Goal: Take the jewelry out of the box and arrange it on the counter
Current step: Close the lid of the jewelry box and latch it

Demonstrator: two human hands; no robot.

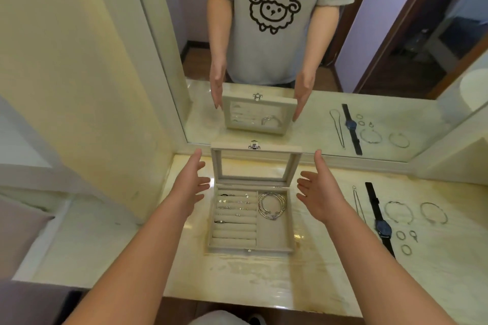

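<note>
Box [272, 235], lid up, on worktop [264, 277]: we are hovering left hand [190, 185] and right hand [320, 192] beside it, grips released, empty. Watch [382, 227], bracelets [396, 202], rings [400, 235] lying arranged rightward; bangles [273, 217], small pieces [224, 201] awaiting removal inside.

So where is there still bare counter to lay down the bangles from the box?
Widest bare patch: the counter between the box and the near edge. A narrower strip lies between the box and the necklace. Crowded: right of the necklace, with watch, two bangles and rings.
</note>
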